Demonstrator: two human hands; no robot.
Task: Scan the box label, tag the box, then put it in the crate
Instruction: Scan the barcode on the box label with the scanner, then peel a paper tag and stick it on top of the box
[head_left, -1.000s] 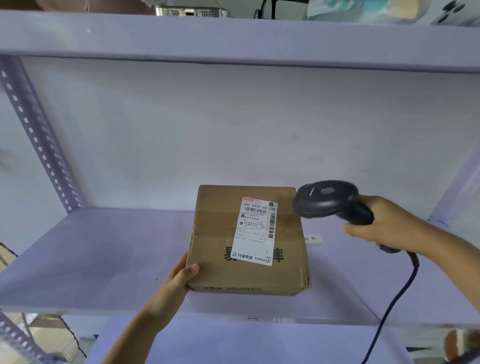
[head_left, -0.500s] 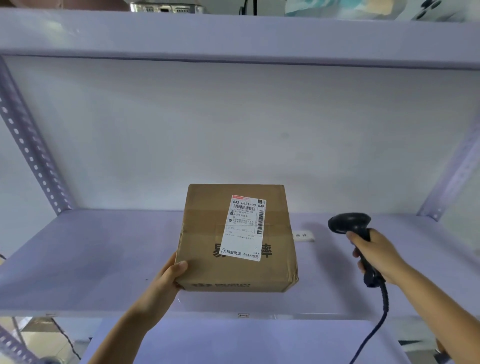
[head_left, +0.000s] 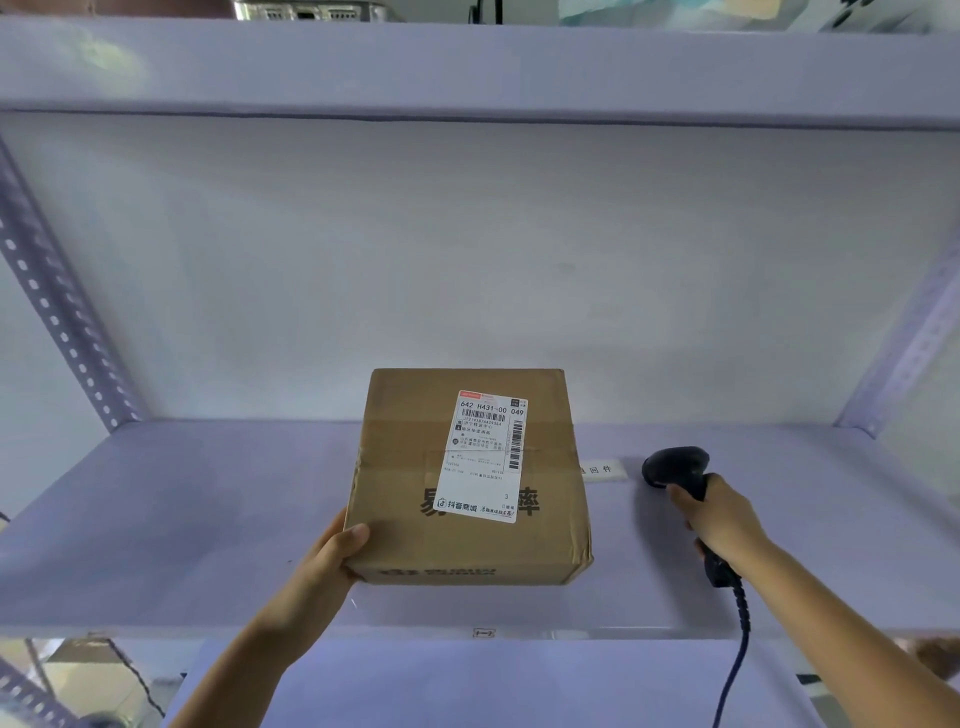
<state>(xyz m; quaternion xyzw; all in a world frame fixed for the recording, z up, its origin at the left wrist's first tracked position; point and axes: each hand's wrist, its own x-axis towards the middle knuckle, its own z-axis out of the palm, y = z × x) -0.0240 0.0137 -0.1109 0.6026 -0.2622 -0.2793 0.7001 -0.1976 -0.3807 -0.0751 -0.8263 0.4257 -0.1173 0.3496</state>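
Note:
A brown cardboard box (head_left: 405, 467) stands on the pale shelf board (head_left: 182, 519), with a white shipping label (head_left: 483, 454) on its top. My left hand (head_left: 332, 558) grips the box at its near left corner, thumb on top. My right hand (head_left: 724, 519) holds a black barcode scanner (head_left: 675, 465) by its handle, to the right of the box and low over the shelf. The scanner's head sits clear of the label. Its dark cable (head_left: 737, 654) hangs down past the shelf edge. No crate or tag shows.
A small white paper strip (head_left: 602, 470) lies on the shelf between box and scanner. An upper shelf (head_left: 467, 67) spans the top. Perforated metal uprights stand at the left (head_left: 57, 312) and right (head_left: 904, 353). A lower shelf board (head_left: 493, 686) shows beneath.
My right hand has carried the scanner down and to the right, from just beside the label to low over the shelf. The box and my left hand have stayed about where they were.

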